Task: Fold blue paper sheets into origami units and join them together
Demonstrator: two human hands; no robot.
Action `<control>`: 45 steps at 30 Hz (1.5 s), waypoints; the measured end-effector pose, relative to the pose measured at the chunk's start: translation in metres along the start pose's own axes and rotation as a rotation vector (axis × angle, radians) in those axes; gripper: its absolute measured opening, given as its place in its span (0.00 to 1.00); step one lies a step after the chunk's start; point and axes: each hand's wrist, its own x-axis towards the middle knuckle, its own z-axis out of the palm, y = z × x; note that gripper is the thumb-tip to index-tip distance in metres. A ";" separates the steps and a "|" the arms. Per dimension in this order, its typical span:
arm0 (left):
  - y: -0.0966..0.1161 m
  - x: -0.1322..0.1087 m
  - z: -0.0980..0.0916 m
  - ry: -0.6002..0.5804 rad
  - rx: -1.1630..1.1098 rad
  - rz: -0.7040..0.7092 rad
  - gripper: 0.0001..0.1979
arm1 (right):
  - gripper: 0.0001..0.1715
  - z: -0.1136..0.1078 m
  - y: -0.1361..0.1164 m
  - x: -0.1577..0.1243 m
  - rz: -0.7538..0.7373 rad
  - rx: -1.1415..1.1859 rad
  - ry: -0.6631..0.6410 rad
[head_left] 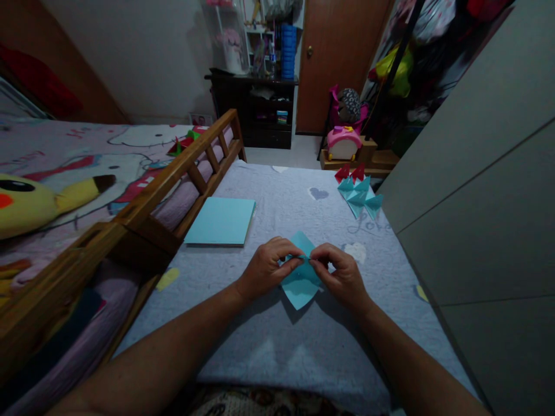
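A light blue sheet of origami paper (300, 292), partly folded, is held just over the bed between my two hands. My left hand (274, 263) pinches it near its middle with thumb and forefinger. From the other side my right hand (340, 270) pinches the same middle part, its fingertips almost touching those of the left. One pointed corner of the paper sticks out beyond the fingers and another points toward me. My fingers hide the crease between them.
A stack of light blue paper (221, 221) lies on the bedsheet (286, 199) at left. Folded blue paper pieces (358, 193) and red ones (349, 173) rest at the far right corner. A wooden bed rail (173, 179) runs along the left, a pale cabinet (485, 190) along the right.
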 end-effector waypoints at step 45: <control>-0.002 0.006 -0.001 -0.156 -0.426 -0.476 0.13 | 0.12 0.004 0.004 -0.001 0.360 0.277 -0.148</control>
